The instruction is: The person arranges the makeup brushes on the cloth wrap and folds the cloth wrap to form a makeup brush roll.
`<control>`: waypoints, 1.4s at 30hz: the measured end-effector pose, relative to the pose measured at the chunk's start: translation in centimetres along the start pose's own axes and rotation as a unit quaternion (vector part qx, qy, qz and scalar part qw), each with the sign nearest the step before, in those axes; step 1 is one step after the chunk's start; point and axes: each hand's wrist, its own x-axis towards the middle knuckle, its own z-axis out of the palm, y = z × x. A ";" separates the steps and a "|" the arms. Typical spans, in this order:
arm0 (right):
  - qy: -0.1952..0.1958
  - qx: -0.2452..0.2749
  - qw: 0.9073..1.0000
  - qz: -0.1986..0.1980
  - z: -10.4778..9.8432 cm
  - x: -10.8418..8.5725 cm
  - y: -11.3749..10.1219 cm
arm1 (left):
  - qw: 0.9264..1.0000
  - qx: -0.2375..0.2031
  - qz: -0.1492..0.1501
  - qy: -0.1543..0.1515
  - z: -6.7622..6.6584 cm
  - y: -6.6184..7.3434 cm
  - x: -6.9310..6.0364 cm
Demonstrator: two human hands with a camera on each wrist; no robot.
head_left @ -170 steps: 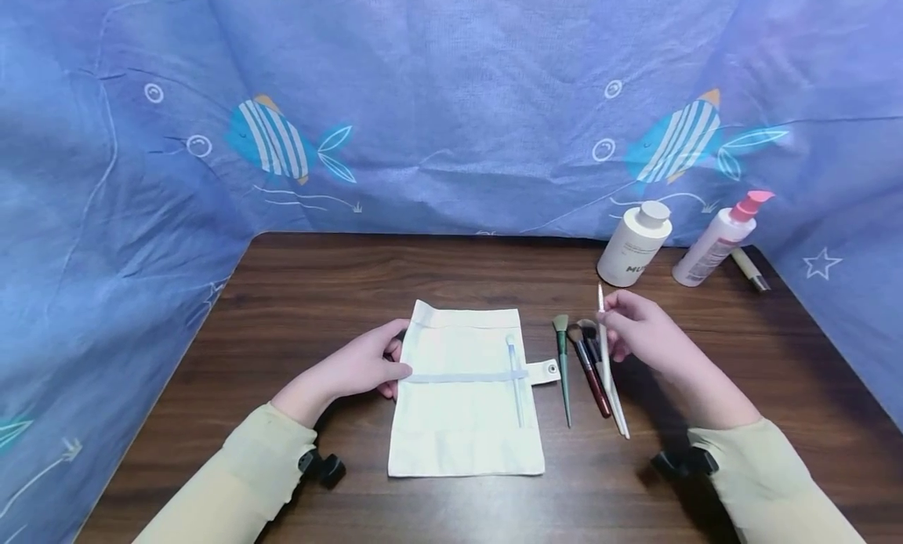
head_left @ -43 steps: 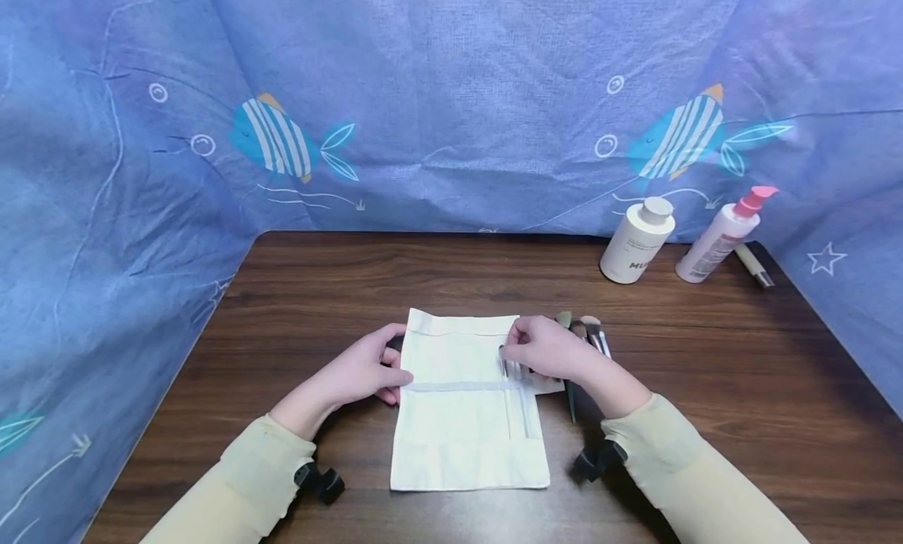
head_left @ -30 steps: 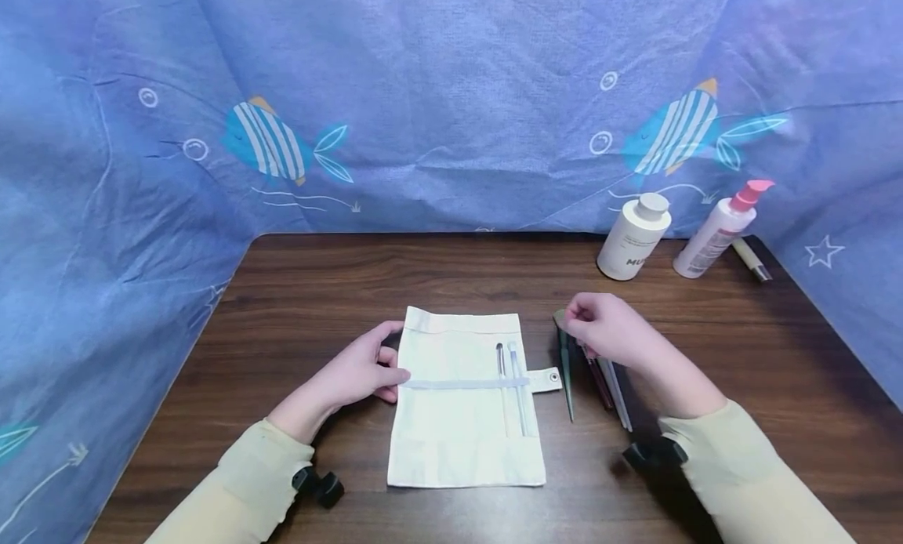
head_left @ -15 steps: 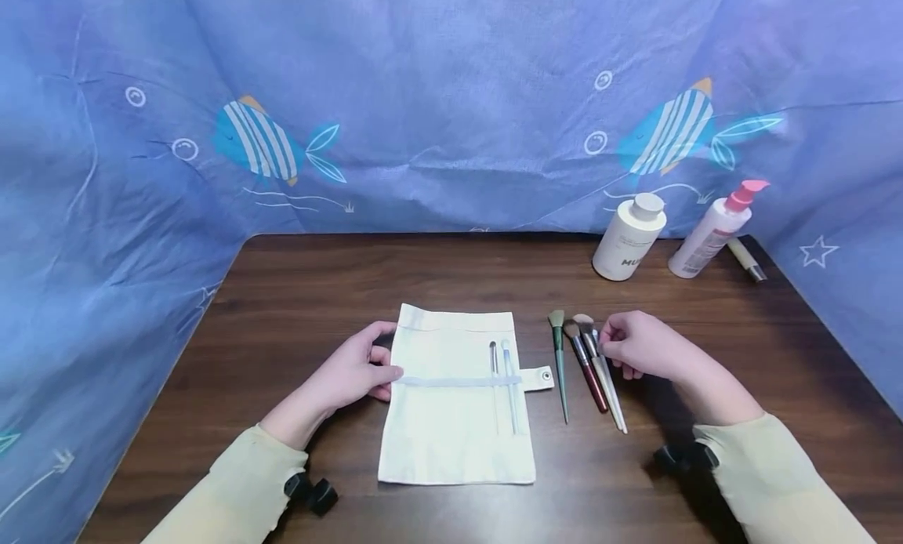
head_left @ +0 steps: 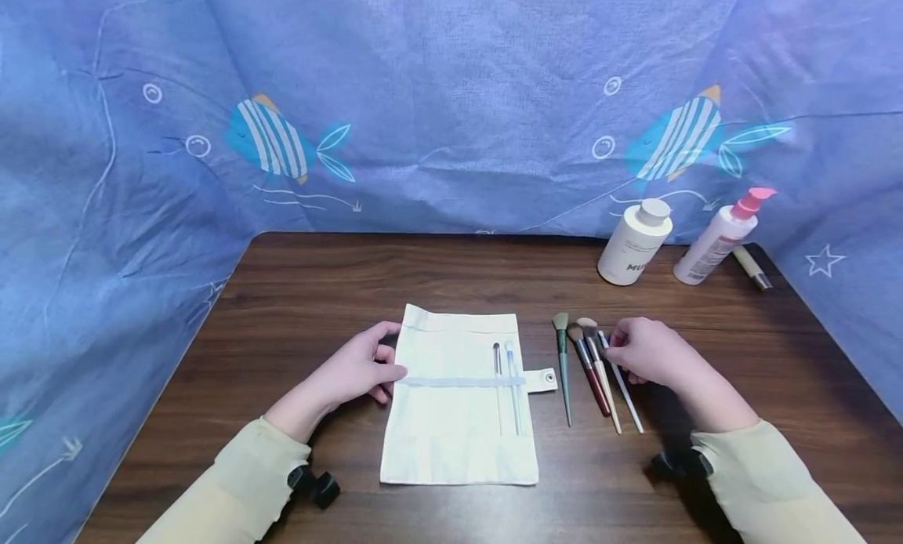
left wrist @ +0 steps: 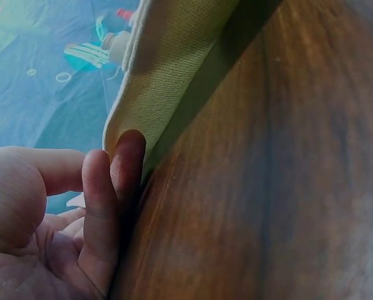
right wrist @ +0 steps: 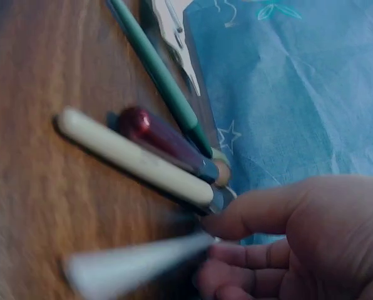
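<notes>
A white cloth brush roll (head_left: 458,418) lies unfolded, its snap tab (head_left: 542,380) sticking out to the right. Under its grey elastic band are two slim makeup brushes, one dark-tipped (head_left: 497,364) and one pale (head_left: 513,371). My left hand (head_left: 360,368) pinches the roll's left edge, and the left wrist view shows the cloth (left wrist: 155,81) raised there. My right hand (head_left: 652,352) pinches a thin white makeup brush (head_left: 628,395) near its upper end. Beside it lie a white-handled brush (head_left: 607,387), a dark red brush (head_left: 592,371) and a green brush (head_left: 563,368).
A white bottle (head_left: 635,242) and a pink-topped pump bottle (head_left: 723,238) stand at the table's back right, with a small pale tube (head_left: 752,268) beside them. A blue fish-print cloth (head_left: 451,105) hangs behind the wooden table (head_left: 317,277).
A second brush now sits under the roll's band. My right hand has gone from the roll back to the loose brushes and drawn the thin white brush slightly apart. My left hand stays.
</notes>
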 end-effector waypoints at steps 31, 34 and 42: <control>0.024 0.295 0.950 -0.096 -0.8 0.6 -4.3 | 1.000 0.007 0.000 0.005 0.2 0.0 0.0; 0.020 0.328 0.939 -0.100 -0.3 1.3 -5.6 | 1.000 0.009 0.001 0.007 0.2 0.1 -0.1; 0.002 0.367 0.925 -0.102 1.1 3.1 -8.7 | 1.000 0.005 -0.007 0.009 0.3 0.2 0.0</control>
